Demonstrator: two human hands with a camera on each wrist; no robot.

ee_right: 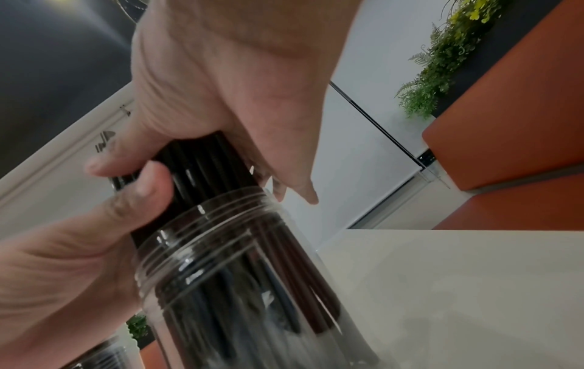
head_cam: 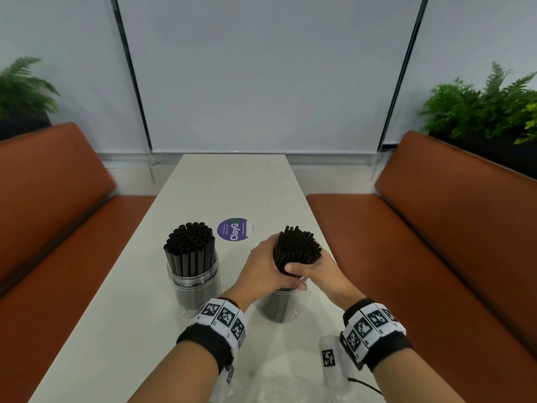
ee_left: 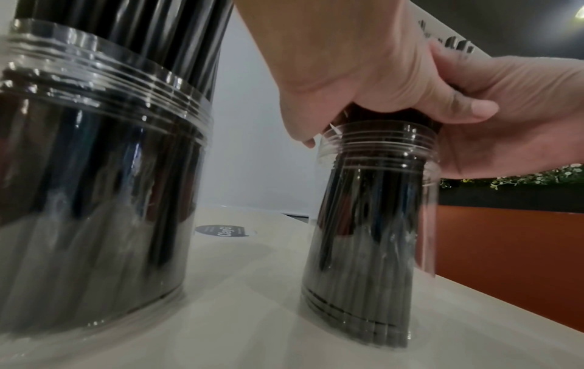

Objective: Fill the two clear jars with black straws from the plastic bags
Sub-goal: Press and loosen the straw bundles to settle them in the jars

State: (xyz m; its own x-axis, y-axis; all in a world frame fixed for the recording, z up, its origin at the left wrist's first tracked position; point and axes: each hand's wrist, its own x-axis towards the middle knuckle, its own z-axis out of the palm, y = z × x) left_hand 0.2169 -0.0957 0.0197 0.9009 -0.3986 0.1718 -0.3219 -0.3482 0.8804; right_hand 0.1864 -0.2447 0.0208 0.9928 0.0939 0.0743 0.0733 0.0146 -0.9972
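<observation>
Two clear jars stand on the pale table (head_cam: pixel 226 193). The left jar (head_cam: pixel 193 283) (ee_left: pixel 95 187) is packed with upright black straws (head_cam: pixel 190 242). The right jar (head_cam: pixel 277 308) (ee_left: pixel 376 224) (ee_right: pixel 240 287) holds a second bundle of black straws (head_cam: pixel 296 248) (ee_right: pixel 196 159) that sticks out well above its threaded rim. My left hand (head_cam: pixel 261 266) (ee_left: pixel 347 62) (ee_right: pixel 63 249) and right hand (head_cam: pixel 319 271) (ee_left: pixel 505 112) (ee_right: pixel 221 75) both grip this bundle just above the rim, one from each side. The fingers on the far side are hidden.
A round purple sticker (head_cam: pixel 234 229) lies on the table behind the jars. Crumpled clear plastic (head_cam: pixel 279 385) lies at the near edge between my forearms. Orange benches (head_cam: pixel 58 199) flank the table on both sides, with green plants (head_cam: pixel 479 106) behind them.
</observation>
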